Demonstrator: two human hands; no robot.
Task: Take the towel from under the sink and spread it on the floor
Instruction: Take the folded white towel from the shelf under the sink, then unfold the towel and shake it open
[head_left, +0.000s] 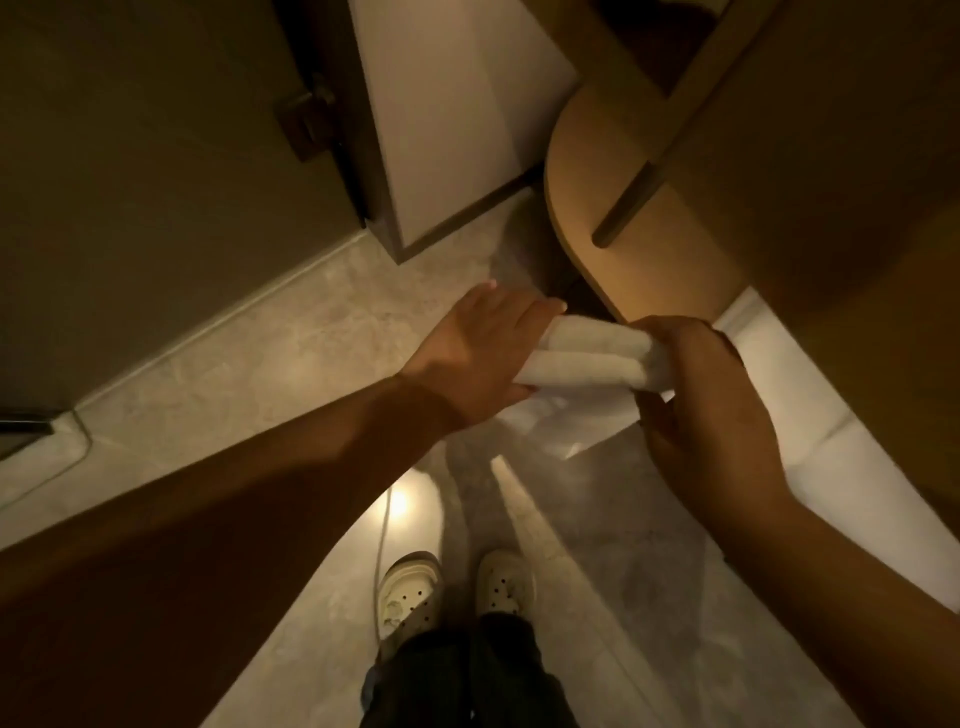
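A folded white towel (592, 356) is held above the floor, just in front of the rounded wooden vanity shelf (634, 208) under the sink. My left hand (483, 348) holds the towel's left end, fingers wrapped beneath it. My right hand (701, 395) grips the towel's right end, fingers curled over it. The towel stays folded in thick layers between both hands.
Grey marble floor (291, 332) spreads below, with a bright light reflection near my white clogs (457, 587). A dark door (130, 182) stands at left, a white panel (447, 119) at top centre. A white wall edge (810, 415) runs under the vanity at right.
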